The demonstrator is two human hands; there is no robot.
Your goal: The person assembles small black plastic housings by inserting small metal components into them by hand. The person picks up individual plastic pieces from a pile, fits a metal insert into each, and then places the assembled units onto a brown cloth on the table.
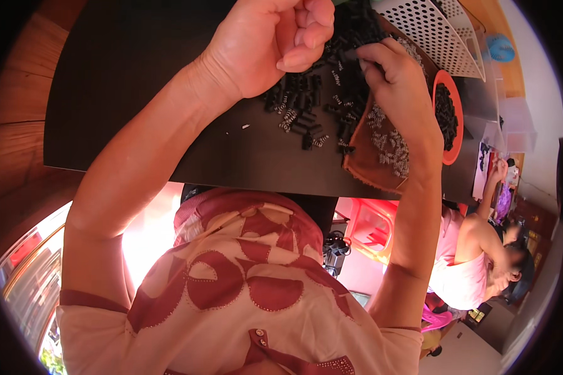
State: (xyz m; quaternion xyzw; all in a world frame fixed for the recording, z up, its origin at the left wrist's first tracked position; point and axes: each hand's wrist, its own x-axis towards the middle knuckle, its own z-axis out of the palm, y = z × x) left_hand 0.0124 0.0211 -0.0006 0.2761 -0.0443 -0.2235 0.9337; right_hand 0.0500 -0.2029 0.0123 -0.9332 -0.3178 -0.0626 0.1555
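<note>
My left hand (281, 40) is raised over the dark table (231, 140), its fingers curled inward. Whatever may be inside them is hidden. Farther right, my right hand (397, 78) pinches a small black plastic part (351, 55) between thumb and fingers, at the edge of a pile of similar black parts (360, 25). Between the hands, more black cylindrical pieces (306, 120) lie mixed with small metal coil springs (288, 119). Beneath my right wrist, a brown cloth (364, 159) carries many loose springs (391, 150).
An orange bowl (459, 122) of black parts stands right of my right wrist. Behind it is a white perforated basket (425, 28), with a blue round container (500, 47) beyond. A red plastic stool (372, 228) is below the table edge. Another person (469, 262) sits at far right.
</note>
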